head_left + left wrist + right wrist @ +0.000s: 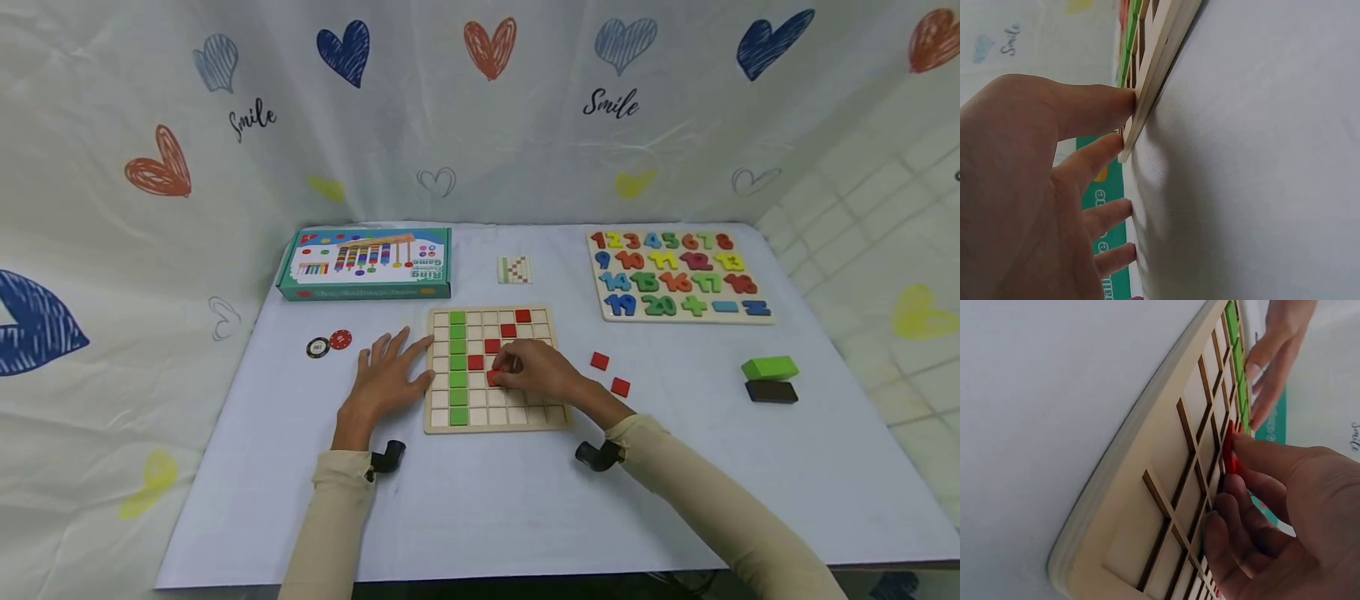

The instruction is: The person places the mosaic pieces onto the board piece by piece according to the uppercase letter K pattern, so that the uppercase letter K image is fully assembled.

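Observation:
A wooden grid board (495,430) lies on the white table, with a column of green tiles (457,358) near its left side and several red tiles (492,346) stepping diagonally down from the upper right. My right hand (538,368) is over the middle of the board, pinching a red square tile (1230,450) between thumb and fingers, tilted close over a cell. On the left, my left hand (384,379) lies with fingers spread, thumb and index fingertips touching the board's left edge. Two loose red tiles, an upper one (600,361) and a lower one (620,387), lie right of the board.
Behind the board stand a green game box (367,287) and a small pattern card (515,269). A number puzzle board (686,319) is at the back right. Green (770,367) and black (772,392) blocks sit far right; black (317,347) and red (341,339) chips lie left.

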Available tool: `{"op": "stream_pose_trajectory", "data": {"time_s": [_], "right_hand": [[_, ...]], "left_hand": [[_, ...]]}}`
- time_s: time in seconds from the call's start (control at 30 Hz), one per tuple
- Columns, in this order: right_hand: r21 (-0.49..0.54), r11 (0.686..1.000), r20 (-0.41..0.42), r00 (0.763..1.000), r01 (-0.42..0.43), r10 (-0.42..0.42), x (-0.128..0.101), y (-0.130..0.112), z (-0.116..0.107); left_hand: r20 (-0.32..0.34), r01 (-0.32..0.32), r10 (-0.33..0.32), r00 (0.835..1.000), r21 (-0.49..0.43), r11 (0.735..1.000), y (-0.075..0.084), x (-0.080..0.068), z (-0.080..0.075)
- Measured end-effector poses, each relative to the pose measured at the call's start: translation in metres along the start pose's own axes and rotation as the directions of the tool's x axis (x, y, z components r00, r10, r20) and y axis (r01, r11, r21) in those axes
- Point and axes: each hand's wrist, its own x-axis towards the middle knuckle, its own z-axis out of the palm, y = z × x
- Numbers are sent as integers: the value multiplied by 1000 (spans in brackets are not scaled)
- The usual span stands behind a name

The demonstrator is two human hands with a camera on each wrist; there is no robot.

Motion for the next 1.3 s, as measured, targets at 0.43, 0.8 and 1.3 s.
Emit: {"op": "stream_pose_trajectory", "data": {"time_s": [0.43,0.8,1.3], "right_hand": [[-12,1000,-65,998,10,-10,-11,-4,6],[-134,991,-110,994,-12,-3,-19,-4,-22],[-251,922,90,942,-294,324,-57,71,-111]], "left_hand": [[19,7,-7,1000,-12,1000,5,-2,-1],[16,4,-4,1000,-21,1000,2,-2,1],[36,16,-16,999,-9,1000,3,-2,-2]]}}
